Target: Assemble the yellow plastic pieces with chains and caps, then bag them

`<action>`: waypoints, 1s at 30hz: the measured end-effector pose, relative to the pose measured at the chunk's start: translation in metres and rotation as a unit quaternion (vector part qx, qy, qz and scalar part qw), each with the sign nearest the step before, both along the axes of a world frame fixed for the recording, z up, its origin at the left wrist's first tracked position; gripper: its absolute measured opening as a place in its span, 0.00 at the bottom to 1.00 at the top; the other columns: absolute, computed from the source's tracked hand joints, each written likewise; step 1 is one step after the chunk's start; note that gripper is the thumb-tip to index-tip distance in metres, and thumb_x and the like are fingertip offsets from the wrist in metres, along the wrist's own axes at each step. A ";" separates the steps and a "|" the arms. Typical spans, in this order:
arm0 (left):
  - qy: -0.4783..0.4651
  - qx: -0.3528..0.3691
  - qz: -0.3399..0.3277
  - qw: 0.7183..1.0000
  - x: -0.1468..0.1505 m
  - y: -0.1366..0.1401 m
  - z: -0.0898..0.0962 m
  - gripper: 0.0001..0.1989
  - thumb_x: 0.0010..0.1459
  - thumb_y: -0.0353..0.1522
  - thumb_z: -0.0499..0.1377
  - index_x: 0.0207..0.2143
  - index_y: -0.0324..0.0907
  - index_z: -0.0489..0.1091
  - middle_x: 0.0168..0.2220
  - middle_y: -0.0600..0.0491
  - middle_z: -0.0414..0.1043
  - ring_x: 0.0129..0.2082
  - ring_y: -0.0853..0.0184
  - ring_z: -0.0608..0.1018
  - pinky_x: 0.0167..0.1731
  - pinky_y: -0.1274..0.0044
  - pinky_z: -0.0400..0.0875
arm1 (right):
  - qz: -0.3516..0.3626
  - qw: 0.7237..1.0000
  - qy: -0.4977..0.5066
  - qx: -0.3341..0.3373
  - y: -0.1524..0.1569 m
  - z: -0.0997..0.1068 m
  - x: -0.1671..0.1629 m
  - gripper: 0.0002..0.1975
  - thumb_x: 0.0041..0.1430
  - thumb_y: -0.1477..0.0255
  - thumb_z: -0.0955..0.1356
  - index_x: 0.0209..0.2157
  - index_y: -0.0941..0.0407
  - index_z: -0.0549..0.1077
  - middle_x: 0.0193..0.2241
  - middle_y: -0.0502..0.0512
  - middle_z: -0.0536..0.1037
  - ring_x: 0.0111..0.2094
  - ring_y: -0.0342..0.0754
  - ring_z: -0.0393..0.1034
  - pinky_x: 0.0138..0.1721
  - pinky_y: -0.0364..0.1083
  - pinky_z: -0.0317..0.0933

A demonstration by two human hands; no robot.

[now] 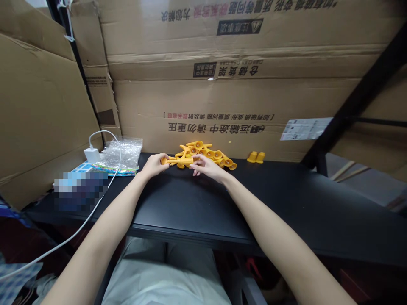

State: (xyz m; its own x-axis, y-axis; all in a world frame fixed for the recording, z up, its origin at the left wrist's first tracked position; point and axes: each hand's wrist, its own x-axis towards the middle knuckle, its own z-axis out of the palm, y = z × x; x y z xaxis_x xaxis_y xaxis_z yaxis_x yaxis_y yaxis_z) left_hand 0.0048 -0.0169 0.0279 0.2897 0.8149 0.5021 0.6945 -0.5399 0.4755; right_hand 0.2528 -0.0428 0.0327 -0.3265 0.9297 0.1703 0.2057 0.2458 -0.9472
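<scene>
Between my hands a yellow plastic piece (183, 161) lies roughly level, with a rounded left end and a thicker, ribbed right part. My left hand (154, 165) is closed on its left end. At the other end, the thumb and fingers of my right hand (208, 166) pinch it, the lower fingers curled. Whether it is one part or two joined parts I cannot tell. Just behind, a pile of yellow plastic pieces (218, 155) with flared, funnel-like ends rests on the black tabletop (190, 203); my hands hide some of it.
Two yellow cup-shaped pieces (256, 157) stand to the right by the cardboard wall (222, 97). On the left are a clear plastic bag (122, 152), a white charger (92, 155), its cable (108, 186) crossing the table edge, and a blurred dark item (81, 190).
</scene>
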 end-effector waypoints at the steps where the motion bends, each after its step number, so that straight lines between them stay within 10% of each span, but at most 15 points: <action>1: 0.002 0.002 0.000 1.000 0.000 0.000 0.000 0.10 0.47 0.31 0.59 0.34 0.40 0.72 0.22 0.57 0.69 0.23 0.72 0.67 0.26 0.81 0.58 | -0.004 1.000 0.005 0.010 0.000 -0.001 -0.002 0.22 0.47 0.61 0.74 0.40 0.55 0.66 0.28 0.50 0.77 0.22 0.41 0.71 0.26 0.41 0.65; 9: 0.010 0.043 -0.019 0.999 0.005 -0.004 0.002 0.10 0.48 0.33 0.60 0.35 0.40 0.72 0.26 0.57 0.71 0.24 0.73 0.68 0.27 0.81 0.59 | -0.101 0.993 -0.020 -0.049 -0.008 0.005 -0.017 0.31 0.56 0.44 0.59 0.18 0.57 0.63 0.06 0.47 0.60 0.08 0.36 0.52 0.10 0.38 0.48; 17: 0.000 0.035 -0.003 0.999 0.003 0.000 -0.002 0.09 0.48 0.32 0.60 0.34 0.40 0.72 0.25 0.57 0.71 0.24 0.73 0.68 0.27 0.81 0.59 | -0.022 1.000 0.012 0.000 0.000 0.002 -0.006 0.24 0.46 0.59 0.74 0.41 0.55 0.67 0.29 0.50 0.78 0.21 0.41 0.72 0.20 0.39 0.62; 30: 0.007 0.072 -0.003 0.997 0.009 -0.005 0.001 0.09 0.48 0.32 0.60 0.34 0.41 0.71 0.28 0.55 0.73 0.26 0.71 0.70 0.29 0.80 0.61 | -0.092 0.995 0.025 -0.035 -0.008 0.008 -0.019 0.24 0.56 0.50 0.64 0.23 0.57 0.63 0.12 0.50 0.71 0.10 0.38 0.62 0.12 0.37 0.50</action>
State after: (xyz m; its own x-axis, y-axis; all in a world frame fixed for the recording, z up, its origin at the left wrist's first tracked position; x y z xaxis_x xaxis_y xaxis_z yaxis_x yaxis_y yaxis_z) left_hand 0.0141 -0.0222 0.0289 0.3019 0.7326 0.6100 0.6968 -0.6063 0.3833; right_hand 0.2337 -0.0512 0.0411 -0.1433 0.9830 0.1152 0.1930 0.1419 -0.9709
